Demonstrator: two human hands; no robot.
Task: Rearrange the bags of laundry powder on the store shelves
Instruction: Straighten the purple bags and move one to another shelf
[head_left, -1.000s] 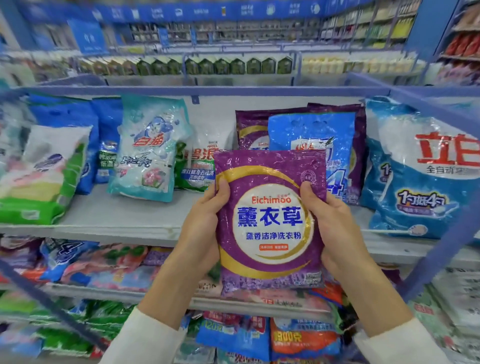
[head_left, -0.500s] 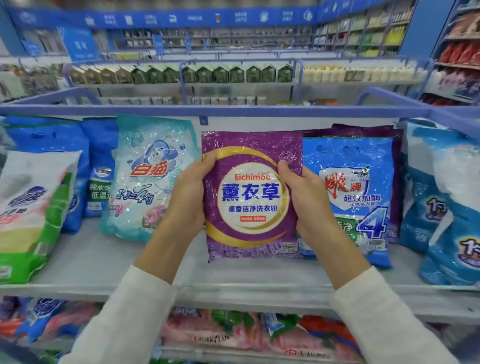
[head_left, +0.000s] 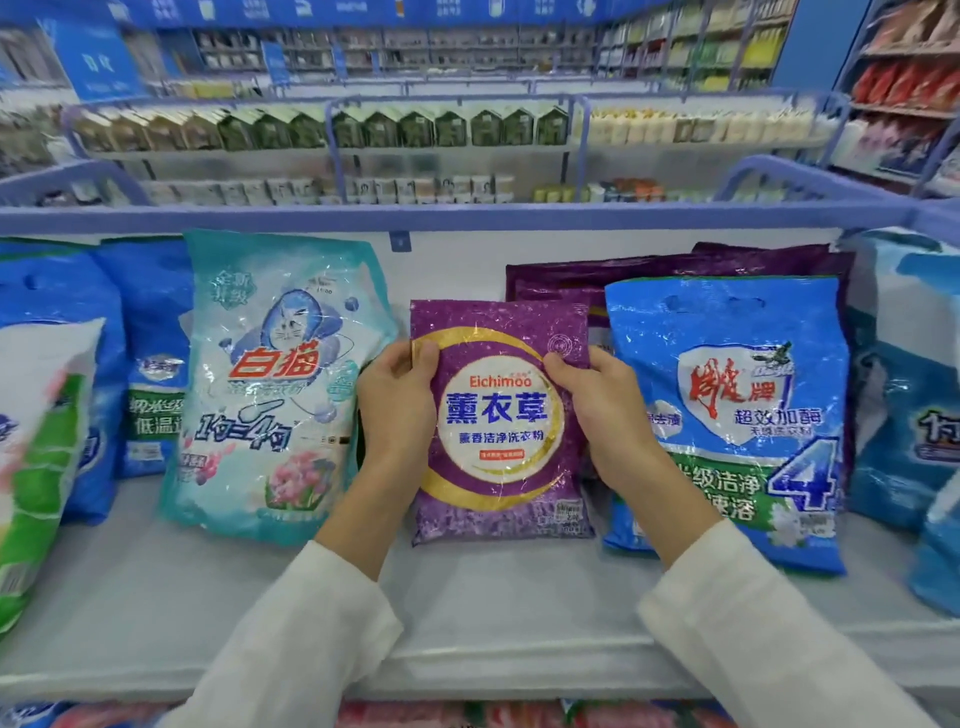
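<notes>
A small purple Eichimoo lavender powder bag (head_left: 498, 415) stands upright on the white shelf (head_left: 493, 613), its bottom edge resting on the shelf board. My left hand (head_left: 397, 410) grips its left edge and my right hand (head_left: 602, 410) grips its right edge near the top. It stands between a teal cat-brand bag (head_left: 275, 384) on the left and a blue eagle-brand bag (head_left: 732, 415) on the right. More purple bags (head_left: 623, 275) lean against the back wall behind it, partly hidden.
Blue bags (head_left: 140, 353) and a green-and-white bag (head_left: 41, 457) fill the shelf's left end. Large blue-and-white bags (head_left: 914, 395) crowd the right end. A blue rail (head_left: 467, 215) runs above the shelf. A lower shelf with more bags (head_left: 467, 714) shows below.
Both hands have carried the purple bag up from in front of the lower shelf and set it down upright in the gap between the teal and blue bags.
</notes>
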